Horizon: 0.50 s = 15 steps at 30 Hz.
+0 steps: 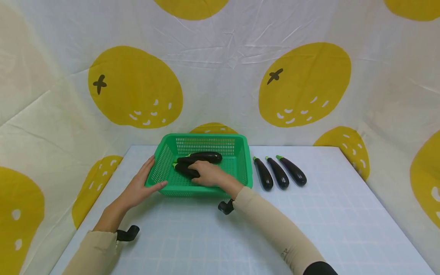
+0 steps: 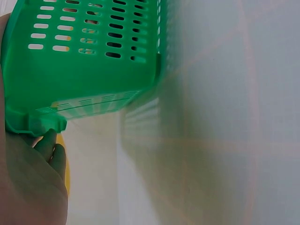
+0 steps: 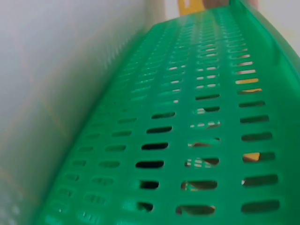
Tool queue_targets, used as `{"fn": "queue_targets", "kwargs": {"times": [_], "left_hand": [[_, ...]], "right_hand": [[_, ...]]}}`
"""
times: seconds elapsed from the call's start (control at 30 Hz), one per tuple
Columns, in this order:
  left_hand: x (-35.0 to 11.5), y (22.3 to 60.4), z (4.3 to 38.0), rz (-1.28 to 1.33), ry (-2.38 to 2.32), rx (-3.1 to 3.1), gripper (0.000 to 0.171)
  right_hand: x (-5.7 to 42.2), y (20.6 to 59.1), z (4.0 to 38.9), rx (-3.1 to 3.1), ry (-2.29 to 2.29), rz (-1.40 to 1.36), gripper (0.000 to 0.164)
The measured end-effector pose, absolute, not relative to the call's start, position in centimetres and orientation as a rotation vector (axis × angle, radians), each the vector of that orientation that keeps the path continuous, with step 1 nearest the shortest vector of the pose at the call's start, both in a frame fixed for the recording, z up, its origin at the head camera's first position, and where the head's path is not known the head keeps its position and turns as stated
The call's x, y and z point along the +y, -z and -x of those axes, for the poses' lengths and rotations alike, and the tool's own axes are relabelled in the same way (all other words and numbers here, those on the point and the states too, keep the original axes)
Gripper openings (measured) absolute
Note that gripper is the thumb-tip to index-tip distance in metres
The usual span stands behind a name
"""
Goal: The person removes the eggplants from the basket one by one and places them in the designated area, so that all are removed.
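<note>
A green plastic basket (image 1: 243,164) stands on the table, with dark purple eggplants lying in it. My right hand (image 1: 207,173) reaches over the front rim and grips the nearest eggplant (image 1: 185,170), whose green stem end points left. Behind it lie another eggplant (image 1: 206,156) and a partly covered eggplant (image 1: 183,159). At the basket's left front corner rests my left hand (image 1: 139,187), its fingers stretched along the left side and its thumb by the front rim. The left wrist view shows fingertips (image 2: 47,145) right at the rim's corner. Basket wall (image 3: 187,131) hides the right hand in the right wrist view.
Right of the basket, three eggplants lie side by side: a left one (image 1: 264,175), a middle one (image 1: 278,173) and a right one (image 1: 293,171). A pale checked cloth (image 1: 309,229) covers the table. Behind stands a white curtain (image 1: 220,88) with yellow fruit prints.
</note>
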State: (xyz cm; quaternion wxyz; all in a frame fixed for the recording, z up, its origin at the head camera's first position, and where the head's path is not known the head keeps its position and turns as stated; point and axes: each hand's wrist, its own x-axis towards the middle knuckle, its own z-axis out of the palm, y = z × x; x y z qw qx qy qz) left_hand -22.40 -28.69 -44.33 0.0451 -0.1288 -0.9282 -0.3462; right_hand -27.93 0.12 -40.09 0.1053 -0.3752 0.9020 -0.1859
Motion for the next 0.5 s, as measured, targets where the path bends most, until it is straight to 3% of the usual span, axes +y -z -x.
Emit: {"fn": "queue_targets", "kwargs": {"times": [0.3,0.5], "left_hand": [[-28.69,44.36,22.26,0.392,1.056,-2.842,0.102],[-28.62,44.29,22.29,0.384,1.065,-2.841,0.102]], "right_hand": [[-0.62,40.70,27.86,2.682,0.412,0.962,0.062],[-0.43,40.79,27.72,2.721,0.400,0.889,0.057]]}}
